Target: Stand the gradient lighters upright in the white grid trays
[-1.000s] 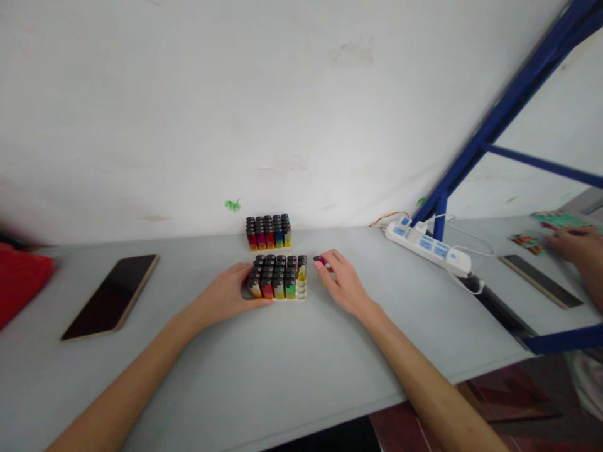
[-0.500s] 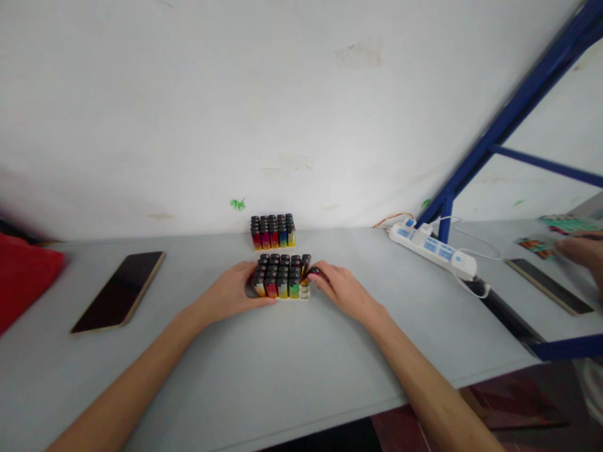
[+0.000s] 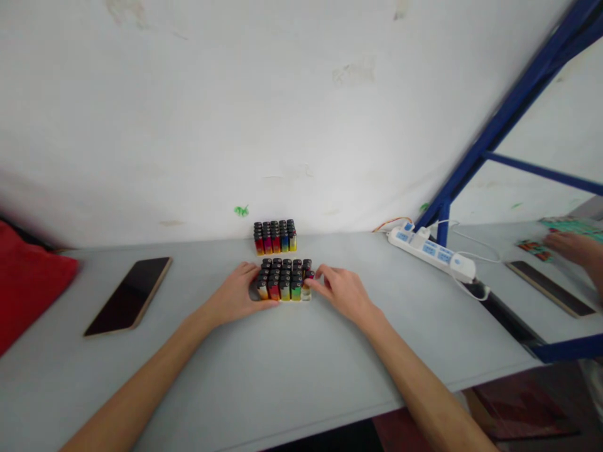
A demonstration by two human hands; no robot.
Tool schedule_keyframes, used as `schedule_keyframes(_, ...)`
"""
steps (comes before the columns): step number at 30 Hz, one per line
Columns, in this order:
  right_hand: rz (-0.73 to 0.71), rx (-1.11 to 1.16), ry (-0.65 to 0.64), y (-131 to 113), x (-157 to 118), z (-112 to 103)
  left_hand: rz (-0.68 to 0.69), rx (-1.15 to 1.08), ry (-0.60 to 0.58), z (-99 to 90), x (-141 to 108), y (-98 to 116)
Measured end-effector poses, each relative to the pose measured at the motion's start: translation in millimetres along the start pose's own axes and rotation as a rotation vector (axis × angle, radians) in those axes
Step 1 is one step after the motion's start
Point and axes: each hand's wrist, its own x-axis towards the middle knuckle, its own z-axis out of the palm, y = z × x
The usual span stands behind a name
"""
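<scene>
In front of me stands a white tray point(image 3: 306, 297) filled with upright lighters point(image 3: 284, 289) that have black tops and coloured bodies. My left hand point(image 3: 238, 292) is wrapped round the tray's left side, thumb along its front edge. At the right-hand column, my right hand point(image 3: 342, 290) has its thumb and index finger at the top of one lighter point(image 3: 309, 275), which stands nearly upright in the tray. The front slot of that column shows bare white. Part of this lighter's body is hidden by the thumb.
Behind, near the wall, stands a second block of lighters point(image 3: 276, 238). A phone point(image 3: 129, 295) and a red cloth-like item point(image 3: 32, 282) lie left. To the right are a white power strip point(image 3: 431, 251), a blue metal frame point(image 3: 464, 179) and another person's hand point(image 3: 575, 248).
The lighter in my right hand has gone from tilted to nearly upright, down in the right column of the tray. My left hand stays at the tray. The view has shifted slightly.
</scene>
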Motion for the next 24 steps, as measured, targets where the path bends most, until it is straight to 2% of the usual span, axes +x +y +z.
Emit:
schedule_keyframes(6, -0.06, 0.146, -0.022, 10.1, -2.1, 3.4, -0.088, 0.117, 0.13, 10.6, 3.2, -6.4)
schedule_keyframes(10, -0.17, 0.247, 0.061, 3.6, 2.7, 19.2, -0.156, 0.167, 0.212, 18.6, 5.1, -11.5)
schedule_keyframes(14, -0.196, 0.19, 0.061, -0.8, 8.4, 36.6, -0.24, 0.188, 0.308, 22.6, 7.1, -19.3)
schedule_keyframes(17, -0.161, 0.227, 0.084, 2.6, 15.0, 47.8, -0.242, 0.142, 0.319, 22.9, 7.5, -24.2)
schedule_keyframes(20, -0.071, 0.457, 0.145, 8.3, 33.3, 55.2, -0.253, 0.07, 0.324, 21.9, 7.2, -26.0)
schedule_keyframes(22, 0.052, 0.645, 0.202, 9.5, 54.9, 56.2, -0.277, -0.058, 0.33, 21.3, 9.5, -26.9)
schedule_keyframes(24, 0.179, 0.782, 0.278, 5.8, 81.7, 54.4, -0.306, -0.309, 0.351, 21.8, 16.6, -28.7)
